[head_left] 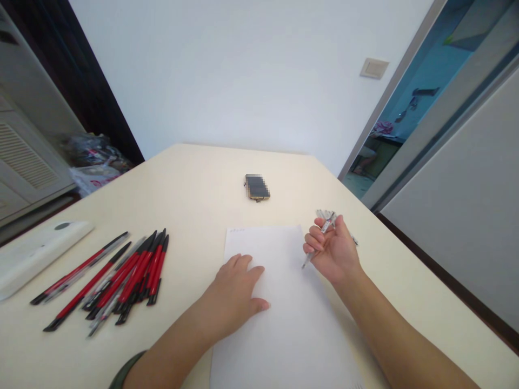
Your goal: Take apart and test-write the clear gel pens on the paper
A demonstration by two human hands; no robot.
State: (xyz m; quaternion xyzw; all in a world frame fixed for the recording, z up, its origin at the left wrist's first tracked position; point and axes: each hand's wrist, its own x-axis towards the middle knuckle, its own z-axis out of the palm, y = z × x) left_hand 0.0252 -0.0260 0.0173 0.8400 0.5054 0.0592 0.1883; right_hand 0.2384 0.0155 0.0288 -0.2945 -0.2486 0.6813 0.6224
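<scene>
My left hand (239,292) rests on a white sheet of paper (284,335), its fingers spread apart. Small faint marks show at the sheet's upper left corner. Over the paper's right edge, my right hand (330,246) is turned palm up, with its fingers curled round a clear pen (327,222). One end of that pen points down toward the sheet. Behind the right hand lie several clear pens (320,213), partly hidden by it. To the left of the paper is a loose pile of red-and-black pens (133,270) mixed with clear ones.
A small dark device, blurred out (257,186), lies beyond the paper on the cream table (194,189). At the far left sits a long white case (44,251). The table meets a white wall (251,75); plastic bags (95,162) stand on the floor at left.
</scene>
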